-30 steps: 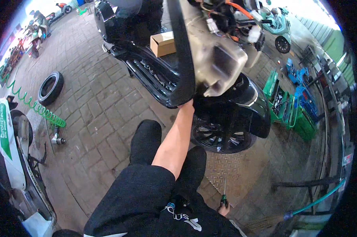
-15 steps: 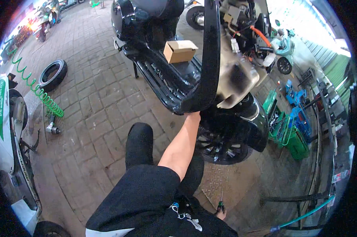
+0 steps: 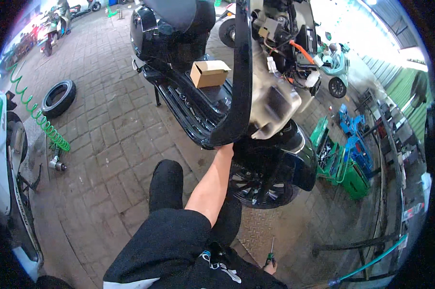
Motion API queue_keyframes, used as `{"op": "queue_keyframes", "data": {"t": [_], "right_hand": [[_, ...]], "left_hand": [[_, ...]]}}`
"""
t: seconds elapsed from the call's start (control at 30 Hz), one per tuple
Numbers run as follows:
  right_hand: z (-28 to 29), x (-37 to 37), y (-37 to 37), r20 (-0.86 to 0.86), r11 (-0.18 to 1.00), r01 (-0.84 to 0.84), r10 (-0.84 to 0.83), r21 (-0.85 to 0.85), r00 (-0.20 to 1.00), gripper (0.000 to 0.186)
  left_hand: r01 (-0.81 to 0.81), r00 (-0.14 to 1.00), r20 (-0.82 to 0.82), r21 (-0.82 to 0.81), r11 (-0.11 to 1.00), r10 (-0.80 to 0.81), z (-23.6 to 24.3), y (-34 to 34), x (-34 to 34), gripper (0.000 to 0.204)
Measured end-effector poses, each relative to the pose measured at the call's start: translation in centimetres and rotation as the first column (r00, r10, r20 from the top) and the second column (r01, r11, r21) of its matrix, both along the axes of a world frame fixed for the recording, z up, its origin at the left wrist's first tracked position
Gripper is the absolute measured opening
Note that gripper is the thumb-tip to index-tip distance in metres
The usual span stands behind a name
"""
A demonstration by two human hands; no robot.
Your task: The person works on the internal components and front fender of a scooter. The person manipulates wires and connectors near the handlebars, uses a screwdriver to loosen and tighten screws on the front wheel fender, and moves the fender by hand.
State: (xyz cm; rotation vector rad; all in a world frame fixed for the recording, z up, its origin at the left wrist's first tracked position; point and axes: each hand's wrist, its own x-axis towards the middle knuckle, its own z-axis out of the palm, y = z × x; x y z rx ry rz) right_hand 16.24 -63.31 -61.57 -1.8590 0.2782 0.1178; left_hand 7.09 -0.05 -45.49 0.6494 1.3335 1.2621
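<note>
A black scooter (image 3: pixel 179 94) stands before me with its front panel opened up, baring wires and a scorched-looking pale inner panel (image 3: pixel 277 103). My left arm reaches in under the lower edge of the front shield, just behind the front wheel (image 3: pixel 263 190). Only the wrist side of my left hand (image 3: pixel 224 148) shows; its fingers are hidden behind the body panel. Low beside my body, my right hand (image 3: pixel 270 266) is closed round the green-and-black handle of a screwdriver (image 3: pixel 270 255), its thin shaft pointing up and away from me.
A cardboard box (image 3: pixel 210 74) rests on the scooter's footboard. Green toolboxes (image 3: pixel 330 154) and blue cases (image 3: pixel 354 132) lie at the right. A loose tyre (image 3: pixel 58 98), a coiled green air hose (image 3: pixel 51 130) with an air tool (image 3: pixel 57 163), and another scooter (image 3: pixel 1 154) are at the left.
My view has shifted, so the scooter appears slightly farther left and lower. My left hand stays under the front shield, and the screwdriver remains in my right hand.
</note>
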Motion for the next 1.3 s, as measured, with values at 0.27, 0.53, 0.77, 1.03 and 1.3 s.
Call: {"op": "queue_keyframes", "data": {"t": [0.27,0.53,0.77,1.03,1.3], "right_hand": [[6.1,-7.4,4.2,-0.206,0.997,-0.050,0.038,-0.053,0.978,0.033],[0.2,-6.4,-0.1,-0.128,0.969,-0.071,0.041,-0.238,0.991,0.036],[-5.3,-10.2,-3.3,-0.214,0.963,-0.225,0.191,-0.146,0.958,0.039],[-2.1,-11.3,5.3,-0.296,0.996,-0.086,0.091,0.031,0.951,0.024],[2.0,-17.7,5.5,-0.374,0.978,0.182,-0.133,0.098,0.918,0.027]], "left_hand": [[0.045,0.999,-0.001,-0.107,0.993,-0.045,0.0,-4.2,1.5,0.083],[-0.119,0.989,-0.064,0.203,0.972,0.135,-2.5,-8.4,-1.7,0.035],[0.124,0.840,-0.516,0.479,0.869,0.164,4.3,-6.8,-19.6,0.028],[0.590,0.395,-0.919,0.240,0.771,-0.016,2.9,7.0,-14.7,0.029],[0.725,0.092,-0.995,0.092,0.682,0.036,-4.7,11.8,-12.9,0.039]]}}
